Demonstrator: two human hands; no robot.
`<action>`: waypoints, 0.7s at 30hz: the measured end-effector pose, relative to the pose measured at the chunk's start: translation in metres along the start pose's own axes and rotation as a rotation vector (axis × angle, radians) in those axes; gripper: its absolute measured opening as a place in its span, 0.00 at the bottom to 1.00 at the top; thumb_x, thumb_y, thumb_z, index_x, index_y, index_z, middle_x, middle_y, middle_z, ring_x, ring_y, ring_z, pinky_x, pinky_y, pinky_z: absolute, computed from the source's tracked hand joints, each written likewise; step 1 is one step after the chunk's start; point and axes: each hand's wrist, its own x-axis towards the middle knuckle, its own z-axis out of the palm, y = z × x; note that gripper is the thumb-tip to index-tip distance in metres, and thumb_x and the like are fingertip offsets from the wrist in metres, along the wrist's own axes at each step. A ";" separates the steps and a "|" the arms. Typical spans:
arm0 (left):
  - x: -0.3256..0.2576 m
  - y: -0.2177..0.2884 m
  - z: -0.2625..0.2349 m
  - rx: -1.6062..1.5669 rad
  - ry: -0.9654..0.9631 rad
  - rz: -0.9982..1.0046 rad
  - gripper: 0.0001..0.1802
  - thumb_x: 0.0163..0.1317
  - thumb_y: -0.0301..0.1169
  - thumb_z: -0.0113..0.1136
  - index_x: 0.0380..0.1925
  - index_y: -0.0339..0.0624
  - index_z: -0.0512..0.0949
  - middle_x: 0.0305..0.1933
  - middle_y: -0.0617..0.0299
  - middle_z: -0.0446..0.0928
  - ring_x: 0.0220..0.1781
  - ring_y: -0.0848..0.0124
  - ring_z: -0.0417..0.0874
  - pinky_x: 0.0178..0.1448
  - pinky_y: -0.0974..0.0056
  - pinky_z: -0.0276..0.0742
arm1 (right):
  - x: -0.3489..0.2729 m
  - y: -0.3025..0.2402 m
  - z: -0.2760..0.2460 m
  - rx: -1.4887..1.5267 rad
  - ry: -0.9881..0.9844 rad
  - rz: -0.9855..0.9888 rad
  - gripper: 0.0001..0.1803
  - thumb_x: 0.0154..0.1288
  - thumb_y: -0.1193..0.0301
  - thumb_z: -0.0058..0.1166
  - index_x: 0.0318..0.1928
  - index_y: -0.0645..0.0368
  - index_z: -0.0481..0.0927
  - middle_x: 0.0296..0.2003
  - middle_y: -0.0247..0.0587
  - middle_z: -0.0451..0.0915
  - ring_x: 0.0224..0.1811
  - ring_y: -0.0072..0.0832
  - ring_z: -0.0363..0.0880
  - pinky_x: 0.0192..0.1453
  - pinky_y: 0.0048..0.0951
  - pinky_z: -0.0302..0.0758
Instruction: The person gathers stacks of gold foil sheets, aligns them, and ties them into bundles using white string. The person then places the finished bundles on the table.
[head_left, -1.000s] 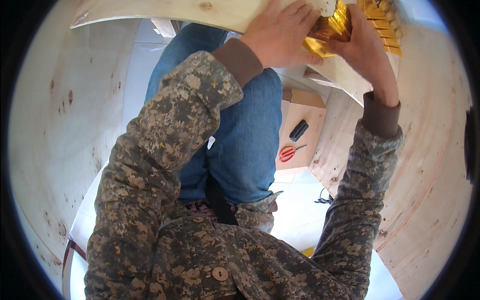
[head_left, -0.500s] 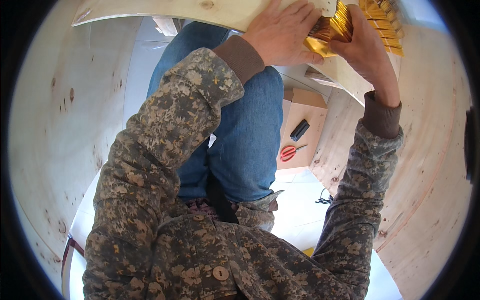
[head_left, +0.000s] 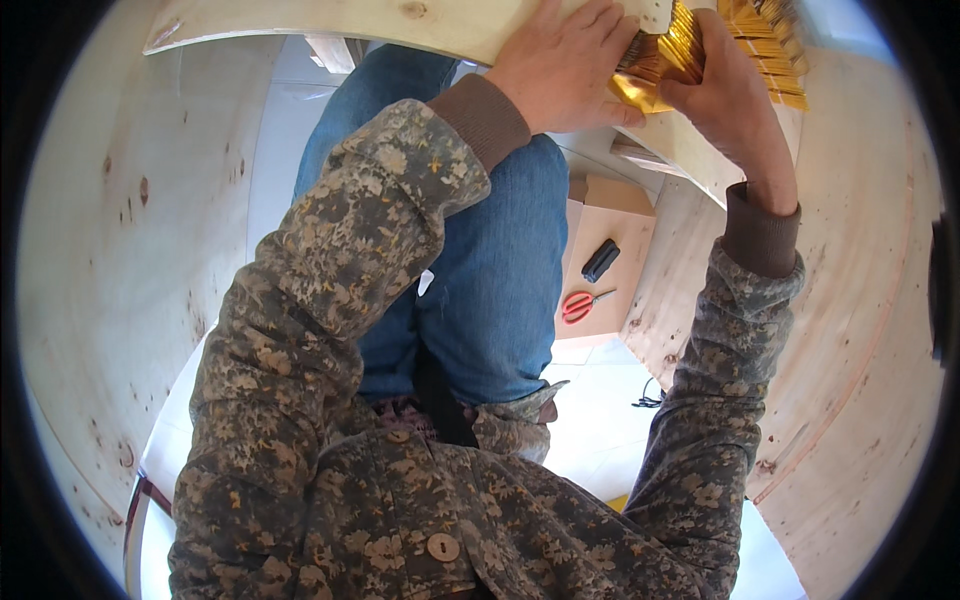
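Note:
At the top of the view, a shiny gold bundle with dark, fine-stranded ends lies on a pale wooden board. My right hand grips its right side, thumb toward me and fingers bent over the far side. From the left, my left hand closes on the dark end, with its thumb along the lower gold edge. Parts of the bundle are hidden under my fingers, and its exact kind is unclear. Just beyond my right hand lies a fanned bunch of yellow strips with brownish ends.
Wooden panels stand at the left and right. Below the board, a cardboard box bears a black oblong object and red-handled scissors. A black cable lies on the pale tiled floor. My jeans-clad legs are under the board.
Both hands keep their hold on the gold bundle. My left hand and sleeve have shifted very slightly; the bundle stays in almost the same place.

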 end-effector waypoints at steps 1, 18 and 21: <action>-0.001 0.000 0.000 0.010 0.001 0.004 0.44 0.53 0.55 0.63 0.59 0.30 0.67 0.61 0.44 0.69 0.68 0.51 0.64 0.72 0.44 0.51 | 0.000 0.000 0.001 -0.023 0.017 -0.027 0.21 0.52 0.70 0.67 0.39 0.62 0.67 0.29 0.54 0.70 0.32 0.45 0.72 0.36 0.39 0.69; -0.007 0.000 0.007 0.101 -0.048 0.019 0.48 0.59 0.61 0.54 0.65 0.28 0.62 0.67 0.42 0.64 0.73 0.52 0.59 0.75 0.43 0.46 | -0.002 0.000 0.003 0.020 0.047 -0.061 0.18 0.50 0.77 0.63 0.38 0.62 0.67 0.27 0.49 0.69 0.30 0.39 0.71 0.34 0.35 0.68; -0.003 0.004 -0.002 0.084 -0.039 0.010 0.48 0.58 0.60 0.56 0.64 0.28 0.62 0.67 0.42 0.64 0.72 0.51 0.59 0.75 0.43 0.46 | -0.002 0.001 0.003 0.032 0.048 -0.082 0.18 0.49 0.78 0.63 0.38 0.62 0.67 0.27 0.50 0.69 0.30 0.40 0.71 0.35 0.35 0.68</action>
